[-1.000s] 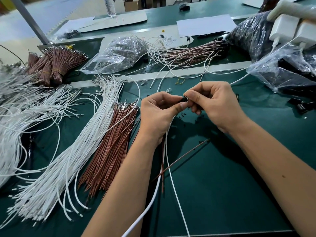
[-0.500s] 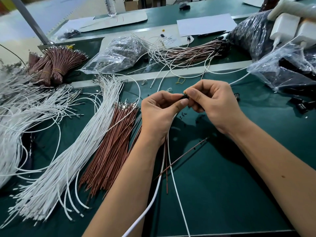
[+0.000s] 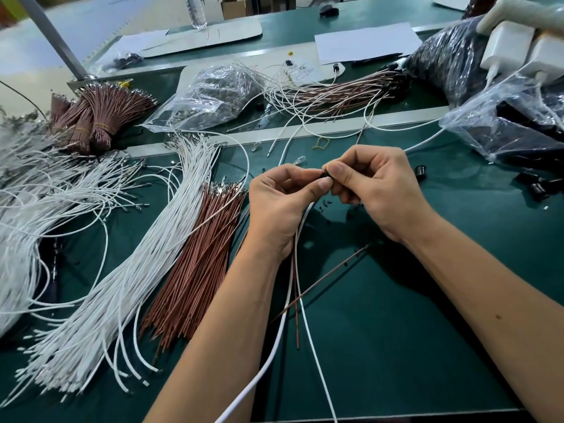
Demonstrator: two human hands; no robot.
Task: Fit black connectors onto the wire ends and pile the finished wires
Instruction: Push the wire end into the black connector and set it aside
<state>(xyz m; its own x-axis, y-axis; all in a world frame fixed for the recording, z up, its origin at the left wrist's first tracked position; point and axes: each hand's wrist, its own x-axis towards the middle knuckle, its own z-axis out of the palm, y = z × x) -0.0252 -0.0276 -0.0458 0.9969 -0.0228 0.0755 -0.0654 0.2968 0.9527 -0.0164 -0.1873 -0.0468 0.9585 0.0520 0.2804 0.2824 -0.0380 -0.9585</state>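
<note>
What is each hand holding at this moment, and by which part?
Both hands pinch one small black connector between thumb and fingertips: right hand on its right side, left hand on its left, where the wires trail down from the left hand.

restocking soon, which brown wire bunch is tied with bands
The upright brown wire bunch at the far left, cinched by yellow bands. The brown wire pile beside the left hand lies loose and flat, unbanded.
</note>
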